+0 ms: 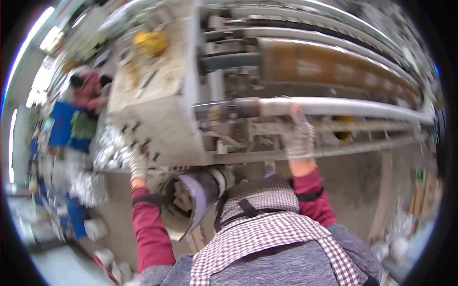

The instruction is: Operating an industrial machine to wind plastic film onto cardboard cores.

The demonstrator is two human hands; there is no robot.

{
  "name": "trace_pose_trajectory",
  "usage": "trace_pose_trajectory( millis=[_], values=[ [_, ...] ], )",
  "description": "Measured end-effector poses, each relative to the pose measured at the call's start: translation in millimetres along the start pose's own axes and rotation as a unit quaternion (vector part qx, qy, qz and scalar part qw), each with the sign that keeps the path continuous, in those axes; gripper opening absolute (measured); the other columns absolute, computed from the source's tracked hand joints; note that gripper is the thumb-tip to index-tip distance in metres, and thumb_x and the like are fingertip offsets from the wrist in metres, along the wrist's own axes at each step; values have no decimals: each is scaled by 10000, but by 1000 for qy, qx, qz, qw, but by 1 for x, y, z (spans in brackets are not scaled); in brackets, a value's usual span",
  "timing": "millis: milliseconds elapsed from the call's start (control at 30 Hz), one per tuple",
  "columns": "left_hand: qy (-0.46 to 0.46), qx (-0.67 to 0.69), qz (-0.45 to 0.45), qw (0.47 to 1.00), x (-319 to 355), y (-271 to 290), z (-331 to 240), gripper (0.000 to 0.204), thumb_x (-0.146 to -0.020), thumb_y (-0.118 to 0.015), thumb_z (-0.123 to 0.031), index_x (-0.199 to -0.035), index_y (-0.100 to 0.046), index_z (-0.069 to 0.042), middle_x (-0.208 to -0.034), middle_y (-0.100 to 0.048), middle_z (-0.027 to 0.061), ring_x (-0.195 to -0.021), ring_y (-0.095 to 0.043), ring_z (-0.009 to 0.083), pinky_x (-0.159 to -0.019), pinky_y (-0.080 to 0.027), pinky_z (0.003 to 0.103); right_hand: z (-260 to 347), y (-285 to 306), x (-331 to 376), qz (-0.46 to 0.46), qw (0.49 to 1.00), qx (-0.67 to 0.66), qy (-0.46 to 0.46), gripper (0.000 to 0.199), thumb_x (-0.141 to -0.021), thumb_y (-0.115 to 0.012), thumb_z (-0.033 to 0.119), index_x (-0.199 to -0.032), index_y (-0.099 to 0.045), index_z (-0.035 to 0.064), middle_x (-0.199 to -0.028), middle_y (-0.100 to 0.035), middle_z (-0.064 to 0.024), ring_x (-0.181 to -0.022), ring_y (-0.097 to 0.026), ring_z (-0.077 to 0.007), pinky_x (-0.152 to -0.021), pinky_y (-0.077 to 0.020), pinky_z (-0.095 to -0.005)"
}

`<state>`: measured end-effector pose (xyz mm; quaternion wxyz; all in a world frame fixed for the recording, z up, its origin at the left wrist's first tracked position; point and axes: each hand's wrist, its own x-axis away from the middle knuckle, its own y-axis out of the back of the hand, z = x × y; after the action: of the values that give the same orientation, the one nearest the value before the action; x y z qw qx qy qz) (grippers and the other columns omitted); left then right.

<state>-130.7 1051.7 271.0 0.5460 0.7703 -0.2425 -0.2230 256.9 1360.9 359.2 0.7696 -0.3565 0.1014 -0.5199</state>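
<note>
A long silver tube (pixel 343 107) lies across a grey machine (pixel 157 128), running off to the right. My right hand (pixel 300 136), in a knitted work glove, reaches up with its fingers on the tube. My left hand (pixel 138 162), also gloved, rests at the front edge of the machine's grey control face, by some small dark switches. Whether its fingers press anything is too blurred to tell. A checked apron (pixel 267 229) and red sleeves fill the lower picture.
Behind the tube runs a rusty brown pipe (pixel 329 64) with more rails. A yellow object (pixel 151 42) lies on the machine's top. Another person in red (pixel 88 90) works far left near blue bins. Silvery parts (pixel 105 152) are piled at the left.
</note>
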Motion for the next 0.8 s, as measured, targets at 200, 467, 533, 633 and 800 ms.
trace_pose_trajectory(
  millis=[200,467,533,633,800],
  values=[
    [61,48,-195,978,-24,40,-34,323,-895,-583,-319,-808,-582,-8,-766,-600,232,-736,-544,423,-660,-430,445,-12,25,21,104,993,-8,-60,449,-879,-619,275,-1255,-459,89,-1219,-540,-102,-1130,-525,-270,-930,-460,-421],
    [-3,280,-145,949,-83,92,-108,234,-898,-578,-257,-871,-608,-27,-665,-567,125,-577,-479,195,-596,-438,328,-29,91,86,-39,988,67,-137,384,-812,-694,183,-1128,-491,101,-974,-570,-82,-895,-586,-240,-787,-520,-429],
    [-88,325,-188,923,-130,98,-153,215,-910,-547,-229,-891,-608,-24,-664,-556,99,-579,-478,168,-577,-431,321,-34,100,102,-33,989,54,-135,375,-819,-692,177,-1127,-491,100,-970,-566,-83,-877,-581,-233,-774,-528,-421],
    [2,478,-78,875,-218,79,-175,230,-917,-525,-220,-913,-605,-5,-682,-557,82,-598,-503,153,-559,-432,330,-33,101,131,-42,991,39,-120,343,-844,-670,152,-1129,-489,90,-967,-579,-106,-839,-601,-237,-751,-547,-414],
    [5,512,27,859,-305,30,-133,307,-956,-447,-384,-896,-603,-126,-706,-560,2,-598,-553,133,-485,-447,294,-14,103,174,-186,973,94,-103,506,-822,-691,193,-1202,-428,-11,-1014,-608,-174,-881,-635,-276,-801,-536,-424]
  ],
)
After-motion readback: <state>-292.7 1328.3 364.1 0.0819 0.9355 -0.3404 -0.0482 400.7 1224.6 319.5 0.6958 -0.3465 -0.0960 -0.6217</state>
